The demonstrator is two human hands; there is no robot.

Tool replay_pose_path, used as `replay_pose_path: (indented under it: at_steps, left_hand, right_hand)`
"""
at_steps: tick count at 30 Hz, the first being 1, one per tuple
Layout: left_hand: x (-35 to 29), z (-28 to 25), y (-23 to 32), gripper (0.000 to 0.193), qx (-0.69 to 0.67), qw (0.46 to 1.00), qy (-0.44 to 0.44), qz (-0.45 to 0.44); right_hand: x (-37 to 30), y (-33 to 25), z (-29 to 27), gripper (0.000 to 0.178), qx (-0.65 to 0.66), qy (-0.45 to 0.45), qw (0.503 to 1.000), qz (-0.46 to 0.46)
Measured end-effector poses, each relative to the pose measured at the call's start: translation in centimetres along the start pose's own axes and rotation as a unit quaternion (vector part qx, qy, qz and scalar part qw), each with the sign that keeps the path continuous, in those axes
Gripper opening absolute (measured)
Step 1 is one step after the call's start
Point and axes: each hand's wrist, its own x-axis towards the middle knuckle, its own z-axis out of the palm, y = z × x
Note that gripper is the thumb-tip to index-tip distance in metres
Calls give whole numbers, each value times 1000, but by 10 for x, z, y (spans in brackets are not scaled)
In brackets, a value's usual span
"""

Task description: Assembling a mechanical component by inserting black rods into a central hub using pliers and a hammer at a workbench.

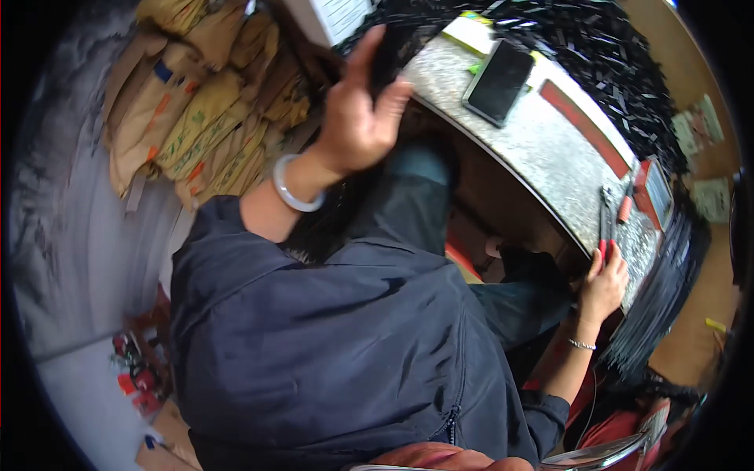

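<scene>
My left hand point(360, 118) is raised off the table's left corner, a pale bangle on its wrist. Its fingers are spread, and nothing is in them. At the right end of the speckled table point(542, 153), my right hand point(605, 289) is closed round the red handles of a pair of pliers point(607, 218). The metal jaws point away from me over the tabletop. Just right of the pliers lies a small tool with an orange-red grip point(625, 209). A red box-like thing point(653, 194) stands beside it at the table's edge.
A dark-screened phone point(499, 82) lies toward the table's left, by a yellow-and-white pack point(469, 33). A long red-brown strip point(585, 127) runs along the far side. Black strips point(581, 35) are heaped behind the table; a black bundle point(664, 290) hangs at right. Brown sacks point(196, 110) are piled left.
</scene>
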Motion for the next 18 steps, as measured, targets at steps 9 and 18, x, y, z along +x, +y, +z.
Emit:
replay_pose_path:
  at_steps: [9, 18]
  left_hand:
    - [-345, -129, -134, 59, 242, 878, -137, -390]
    - [-336, -147, -238, 92, 479, 772, -264, -324]
  right_hand:
    - [0, 5, 11, 38, 17, -23, 1000, -3]
    - [-4, 1, -8, 35, 55, -18, 998, 4]
